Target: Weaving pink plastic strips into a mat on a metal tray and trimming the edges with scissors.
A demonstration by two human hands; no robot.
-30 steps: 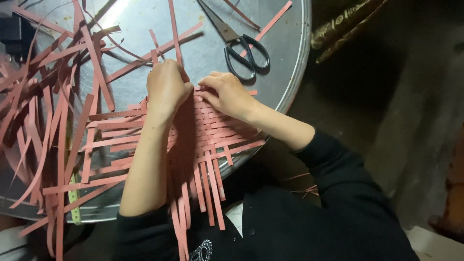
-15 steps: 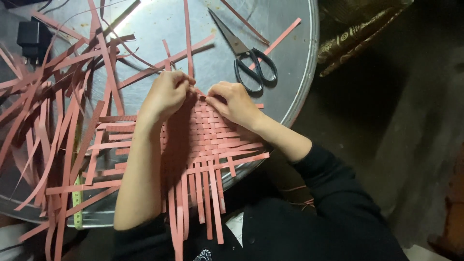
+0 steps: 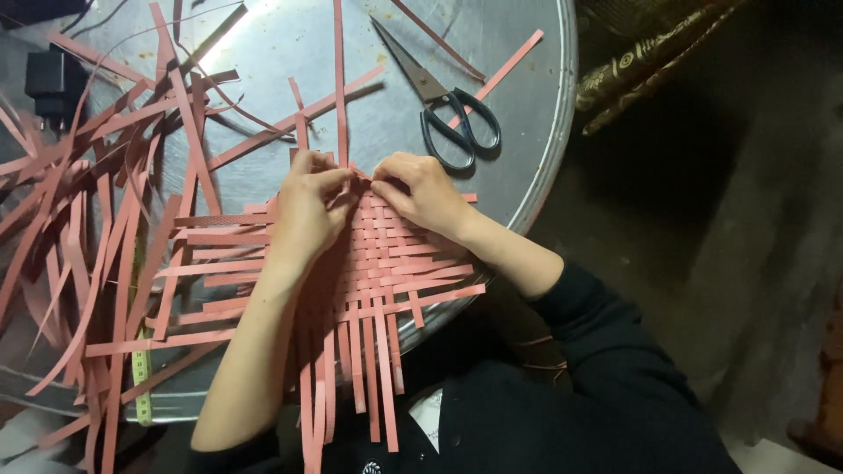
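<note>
Both forearms reach up from the bottom edge and converge near the middle. The left hand [image 3: 307, 206] lies palm down, fingers curled, its bare forearm running straight down. The right hand [image 3: 421, 191] sits just beside it, fingers bent and pinching (fingertips nearly touching the left's), its wrist angling off to a dark sleeve at lower right.

Light is falling from above and ahead of me, glaring white off the round grey metal tray [image 3: 263, 26] near its far rim. My forearms are casting soft shadows over the pink paper-strip weave [image 3: 386, 254] (fairly sharp), while the floor at right is sinking into murky darkness.
</note>
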